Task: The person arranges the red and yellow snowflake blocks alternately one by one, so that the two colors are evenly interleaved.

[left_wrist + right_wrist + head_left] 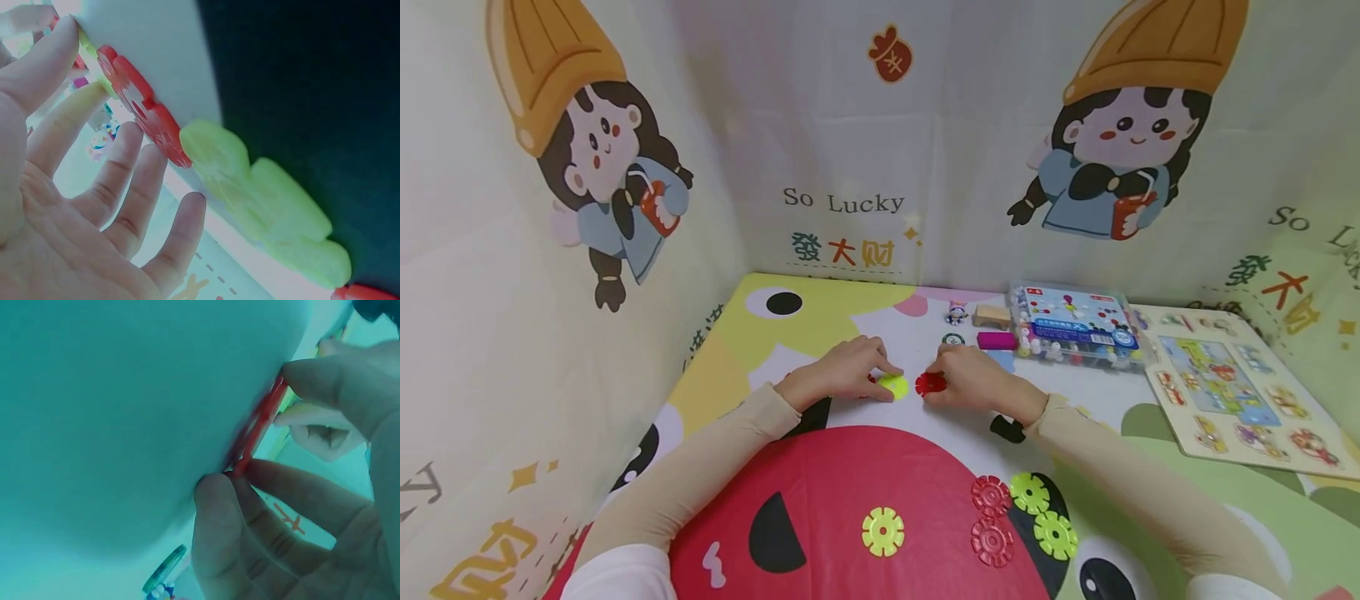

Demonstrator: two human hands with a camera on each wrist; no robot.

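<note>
My left hand (846, 372) pinches a yellow-green notched snowflake disc (895, 386) between thumb and index finger, flat on the table. In the left wrist view, a red disc (144, 106) and another yellow-green disc (262, 200) lie in a row beneath that hand, its other fingers spread beside them. To the right, a short gap away, my right hand (973, 382) grips a red snowflake disc (929, 383) by its edges; the right wrist view shows this red disc (257, 428) between thumb and fingertips. Whether the row's discs interlock, I cannot tell.
Nearer me lie a yellow-green disc (882, 532), two red discs (991, 497) and two more yellow-green discs (1056, 535). Behind my right hand stand a figurine (957, 312), a wooden block (992, 317), a magenta block (997, 340) and a plastic box (1078, 325), beside a puzzle board (1247, 387).
</note>
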